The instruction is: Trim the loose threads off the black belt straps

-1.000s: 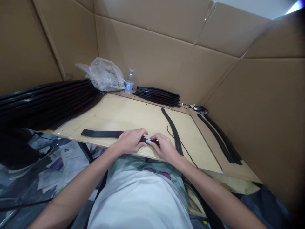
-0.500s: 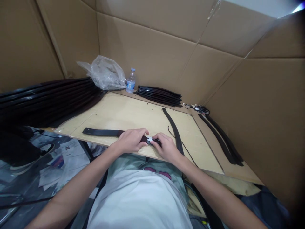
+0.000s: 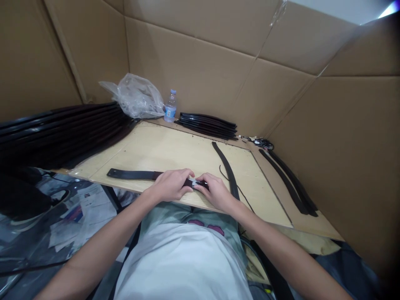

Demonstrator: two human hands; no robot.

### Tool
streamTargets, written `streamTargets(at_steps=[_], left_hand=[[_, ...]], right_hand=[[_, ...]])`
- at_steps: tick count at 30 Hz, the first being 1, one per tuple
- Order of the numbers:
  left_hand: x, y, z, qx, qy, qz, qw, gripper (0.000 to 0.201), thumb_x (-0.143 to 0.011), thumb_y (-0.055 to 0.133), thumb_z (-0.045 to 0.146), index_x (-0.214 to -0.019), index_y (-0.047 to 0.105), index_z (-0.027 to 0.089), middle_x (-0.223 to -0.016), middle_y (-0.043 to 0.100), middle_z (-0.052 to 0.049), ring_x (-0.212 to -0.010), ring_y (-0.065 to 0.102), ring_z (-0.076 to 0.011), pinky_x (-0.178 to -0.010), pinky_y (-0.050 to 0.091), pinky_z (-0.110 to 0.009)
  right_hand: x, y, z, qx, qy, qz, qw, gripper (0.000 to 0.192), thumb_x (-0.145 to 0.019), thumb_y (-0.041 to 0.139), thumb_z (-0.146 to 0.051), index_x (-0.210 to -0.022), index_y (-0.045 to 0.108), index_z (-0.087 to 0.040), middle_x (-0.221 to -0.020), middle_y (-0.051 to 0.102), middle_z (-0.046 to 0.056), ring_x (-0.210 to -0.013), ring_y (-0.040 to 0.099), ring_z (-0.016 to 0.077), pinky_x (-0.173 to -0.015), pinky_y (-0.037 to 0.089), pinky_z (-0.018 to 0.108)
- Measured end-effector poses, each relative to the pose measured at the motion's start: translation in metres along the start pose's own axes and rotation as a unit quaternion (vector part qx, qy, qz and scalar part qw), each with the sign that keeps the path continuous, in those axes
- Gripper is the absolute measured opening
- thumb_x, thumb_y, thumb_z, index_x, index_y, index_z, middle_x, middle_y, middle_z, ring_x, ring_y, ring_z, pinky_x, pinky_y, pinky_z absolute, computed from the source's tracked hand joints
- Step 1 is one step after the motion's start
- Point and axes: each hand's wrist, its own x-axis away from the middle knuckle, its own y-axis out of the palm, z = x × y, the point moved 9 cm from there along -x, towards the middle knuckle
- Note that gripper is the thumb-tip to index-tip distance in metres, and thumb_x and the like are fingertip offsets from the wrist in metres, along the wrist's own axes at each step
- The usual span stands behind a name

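A flat black strap [image 3: 134,174] lies along the near edge of the table, with small marks at its left end. My left hand [image 3: 171,184] is closed over its right part, thumb and fingers pinching it. Just to the right, my right hand [image 3: 216,191] grips a small silvery and black piece [image 3: 194,183] at the strap's right end. Fingers cover most of that piece, so its kind cannot be made out. A second black strap [image 3: 225,162] lies beyond my right hand, with a thin black cord [image 3: 244,198] beside it.
Long black strips [image 3: 59,129] are heaped at the left. Behind the wooden table [image 3: 175,146] stand a clear plastic bag [image 3: 137,98], a water bottle [image 3: 170,107] and a stack of black strips [image 3: 208,125]. More black strips [image 3: 286,181] lie right. Cardboard walls [image 3: 193,62] enclose the table.
Both hands keep nearly the same place and hold. The right fingers have shifted slightly at the silvery piece, and the whole view has moved a little.
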Motion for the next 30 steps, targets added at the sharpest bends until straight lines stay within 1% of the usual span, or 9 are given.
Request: streamTargets(at_steps=[7, 13, 17, 23, 27, 30], left_hand=[[0.000, 0.002, -0.003, 0.004, -0.010, -0.007, 1.000, 0.039, -0.082, 0.053, 0.045, -0.116, 0.049, 0.025, -0.109, 0.065, -0.005, -0.100, 0.061, -0.0243, -0.081, 0.045, -0.032], [0.000, -0.001, -0.001, 0.006, -0.005, -0.001, 1.000, 0.039, -0.083, 0.052, 0.046, -0.116, 0.048, 0.026, -0.111, 0.065, -0.003, -0.100, 0.061, -0.0239, -0.080, 0.045, -0.032], [0.001, -0.002, 0.000, -0.008, -0.007, 0.000, 1.000, 0.038, -0.083, 0.052, 0.047, -0.115, 0.048, 0.026, -0.109, 0.065, -0.003, -0.098, 0.062, -0.0243, -0.077, 0.046, -0.033], [0.001, -0.001, -0.001, -0.006, -0.004, 0.000, 1.000, 0.038, -0.083, 0.052, 0.045, -0.115, 0.048, 0.027, -0.110, 0.065, -0.002, -0.099, 0.062, -0.0237, -0.078, 0.045, -0.032], [0.000, -0.003, 0.005, -0.007, 0.021, 0.001, 1.000, 0.033, -0.085, 0.051, 0.044, -0.111, 0.051, 0.025, -0.108, 0.064, -0.002, -0.097, 0.061, -0.0224, -0.077, 0.045, -0.032], [0.000, -0.002, 0.009, -0.020, 0.037, -0.008, 0.999, 0.031, -0.087, 0.048, 0.043, -0.111, 0.053, 0.025, -0.105, 0.063, -0.003, -0.094, 0.061, -0.0215, -0.075, 0.045, -0.031]], right_hand=[[0.008, -0.008, 0.006, 0.018, 0.005, 0.029, 0.999, 0.011, -0.087, 0.058, -0.027, -0.093, 0.060, -0.018, -0.088, 0.064, 0.006, -0.083, 0.060, 0.0187, -0.076, 0.048, 0.030], [0.013, -0.014, 0.007, 0.018, -0.004, 0.010, 1.000, 0.013, -0.087, 0.058, -0.027, -0.096, 0.060, -0.018, -0.091, 0.064, 0.006, -0.085, 0.061, 0.0181, -0.076, 0.048, 0.029], [0.009, -0.010, 0.001, 0.012, -0.020, 0.004, 1.000, 0.013, -0.087, 0.057, -0.027, -0.096, 0.061, -0.018, -0.091, 0.063, 0.007, -0.085, 0.061, 0.0183, -0.077, 0.048, 0.030], [0.004, -0.007, -0.003, 0.006, -0.023, 0.001, 1.000, 0.013, -0.088, 0.056, -0.027, -0.095, 0.061, -0.018, -0.092, 0.064, 0.008, -0.087, 0.061, 0.0191, -0.077, 0.049, 0.031], [0.007, -0.009, -0.003, 0.017, -0.019, -0.001, 1.000, 0.012, -0.088, 0.056, -0.026, -0.096, 0.060, -0.018, -0.093, 0.063, 0.008, -0.087, 0.060, 0.0189, -0.078, 0.049, 0.031], [0.013, -0.017, 0.000, 0.031, -0.009, 0.009, 0.999, 0.012, -0.088, 0.055, -0.026, -0.095, 0.061, -0.018, -0.091, 0.062, 0.008, -0.086, 0.060, 0.0189, -0.077, 0.050, 0.031]])
